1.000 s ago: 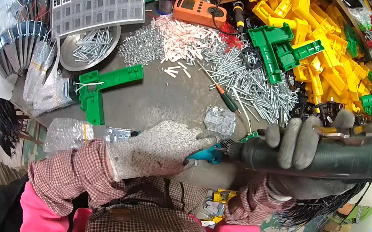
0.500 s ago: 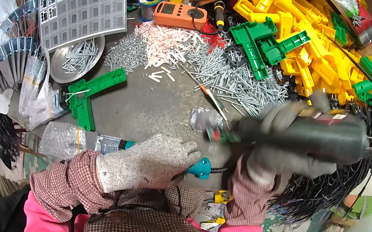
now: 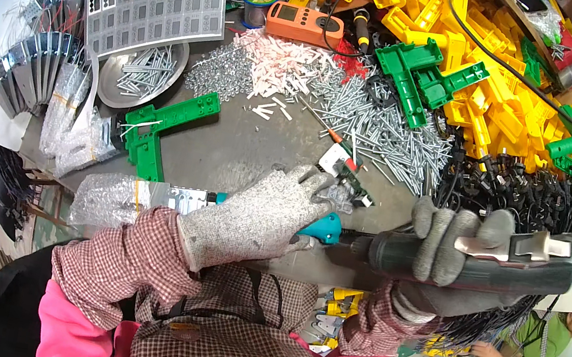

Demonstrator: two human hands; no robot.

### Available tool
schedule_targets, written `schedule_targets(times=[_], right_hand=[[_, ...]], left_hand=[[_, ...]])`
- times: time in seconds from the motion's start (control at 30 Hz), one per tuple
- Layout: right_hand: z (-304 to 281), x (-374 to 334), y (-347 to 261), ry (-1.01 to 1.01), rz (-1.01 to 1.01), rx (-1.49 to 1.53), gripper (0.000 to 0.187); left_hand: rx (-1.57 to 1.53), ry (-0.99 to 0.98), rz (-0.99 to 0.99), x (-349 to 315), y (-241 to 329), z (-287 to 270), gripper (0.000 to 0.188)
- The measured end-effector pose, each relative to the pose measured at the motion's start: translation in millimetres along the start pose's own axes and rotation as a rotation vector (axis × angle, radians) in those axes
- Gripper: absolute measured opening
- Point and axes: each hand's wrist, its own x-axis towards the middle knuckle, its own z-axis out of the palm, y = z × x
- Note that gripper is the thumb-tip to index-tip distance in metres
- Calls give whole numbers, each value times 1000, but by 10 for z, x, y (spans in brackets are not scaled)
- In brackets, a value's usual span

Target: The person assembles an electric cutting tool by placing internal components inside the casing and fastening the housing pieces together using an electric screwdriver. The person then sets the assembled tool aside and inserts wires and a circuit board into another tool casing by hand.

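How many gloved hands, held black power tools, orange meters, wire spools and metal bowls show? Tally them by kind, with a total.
Gloved hands: 2
Black power tool: 1
Orange meter: 1
Wire spool: 1
Metal bowl: 1
Total: 6

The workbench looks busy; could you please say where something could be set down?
The workbench is bare mainly between the leftmost green part, the pale tubes and the left hand. Rightward, long screws, yellow parts and black plugs crowd it.

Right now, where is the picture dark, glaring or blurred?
In the head view, the fisheye corners are black; there too, glints show on the bubble wrap and on the metal lever of the black tool; also there, the right hand looks fairly sharp.
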Motion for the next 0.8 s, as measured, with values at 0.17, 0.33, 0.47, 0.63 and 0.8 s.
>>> schedule_targets(times=[0.17, 0.33, 0.47, 0.63, 0.8], right_hand=[[-5, -191, 278, 435, -76, -176, 83], [23, -185, 382, 431, 45, -289, 83], [17, -168, 495, 158, 165, -123, 80], [-129, 5, 448, -138, 224, 92, 73], [-181, 149, 318, -98, -114, -7, 71]], left_hand=[[-67, 64, 10, -16, 10, 14, 62], [3, 24, -8, -2, -5, 29, 62], [1, -72, -34, -8, -22, 61, 58], [-134, 147, 75, -4, -22, 99, 54], [-142, 150, 55, 22, -13, 85, 58]])
